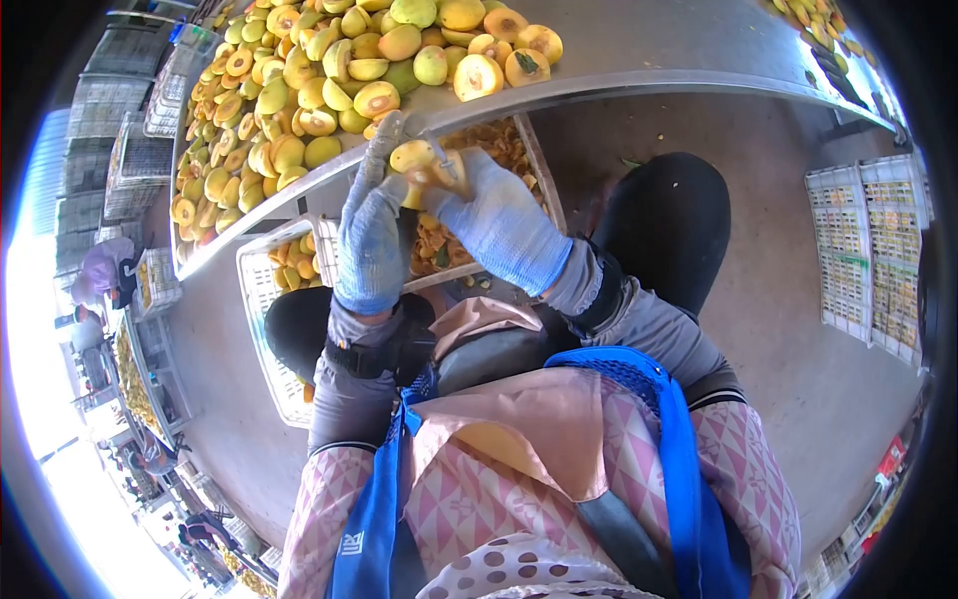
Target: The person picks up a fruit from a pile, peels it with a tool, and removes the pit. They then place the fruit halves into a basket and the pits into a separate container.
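Observation:
Both hands wear light blue knitted gloves and meet just in front of the table edge. My left hand [371, 235] is closed around a yellow peach [412, 156], its fingers behind and beside the fruit. My right hand [507, 222] presses in from the other side, fingers curled. A thin grey metal blade [439, 152] shows between the hands, against the peach; its handle is hidden in my right glove. Motion blurs the fruit's lower part. Beyond the hands lies a heap of halved yellow peaches [289, 100] on the metal table [639, 80].
Below the hands stands a crate of brown-orange scraps [509, 150]. A white crate [261, 299] with peach halves sits at my left knee. Stacked white crates [866, 255] stand on the right. People and more crates [140, 165] are at far left.

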`<state>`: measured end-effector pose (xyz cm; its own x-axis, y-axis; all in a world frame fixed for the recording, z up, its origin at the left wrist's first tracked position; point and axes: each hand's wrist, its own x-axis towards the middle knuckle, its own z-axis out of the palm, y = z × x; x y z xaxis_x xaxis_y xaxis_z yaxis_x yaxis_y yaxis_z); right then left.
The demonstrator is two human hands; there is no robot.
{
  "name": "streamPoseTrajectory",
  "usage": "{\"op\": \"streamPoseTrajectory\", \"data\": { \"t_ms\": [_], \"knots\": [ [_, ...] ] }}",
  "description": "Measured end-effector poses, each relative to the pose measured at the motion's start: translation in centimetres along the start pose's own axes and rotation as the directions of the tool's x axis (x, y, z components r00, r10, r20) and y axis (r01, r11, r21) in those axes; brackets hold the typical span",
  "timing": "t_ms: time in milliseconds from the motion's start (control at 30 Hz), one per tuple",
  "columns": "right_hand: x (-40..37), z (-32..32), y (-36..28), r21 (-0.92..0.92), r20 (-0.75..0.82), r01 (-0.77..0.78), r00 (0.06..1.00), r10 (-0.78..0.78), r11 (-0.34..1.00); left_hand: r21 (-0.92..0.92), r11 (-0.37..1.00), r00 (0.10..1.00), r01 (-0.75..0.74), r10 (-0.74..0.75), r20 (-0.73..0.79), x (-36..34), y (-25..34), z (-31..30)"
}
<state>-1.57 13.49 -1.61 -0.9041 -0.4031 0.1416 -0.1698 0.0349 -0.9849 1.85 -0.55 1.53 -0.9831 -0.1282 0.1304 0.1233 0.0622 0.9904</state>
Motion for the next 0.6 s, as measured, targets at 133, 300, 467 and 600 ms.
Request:
{"op": "streamPoseTrajectory", "data": {
  "t_ms": [133, 300, 467, 600],
  "knots": [
    [0.0, -1.0, -0.7, -0.347, 0.086, 0.027, 0.996, 0.003, 0.937, -0.063, 0.940, 0.934, 0.336, -0.324, 0.153, -0.2, 0.4, -3.1],
    [-0.9, -0.4, -0.7, -0.374, 0.074, 0.093, 0.995, -0.070, 0.923, -0.297, 0.908, 0.934, 0.296, -0.340, -0.109, -0.7, -2.6, -2.0],
    [-1.5, 0.4, -0.7, -0.254, 0.100, 0.026, 0.995, -0.001, 0.967, 0.111, 0.994, 0.979, -0.010, 0.032, -0.199, -0.4, -2.1, -1.9],
    [-1.6, 1.2, -0.5, -0.216, 0.095, -0.026, 0.994, 0.048, 0.976, 0.358, 0.929, 0.955, -0.095, 0.186, -0.230, -0.3, -1.6, -0.2]
  ]
}}
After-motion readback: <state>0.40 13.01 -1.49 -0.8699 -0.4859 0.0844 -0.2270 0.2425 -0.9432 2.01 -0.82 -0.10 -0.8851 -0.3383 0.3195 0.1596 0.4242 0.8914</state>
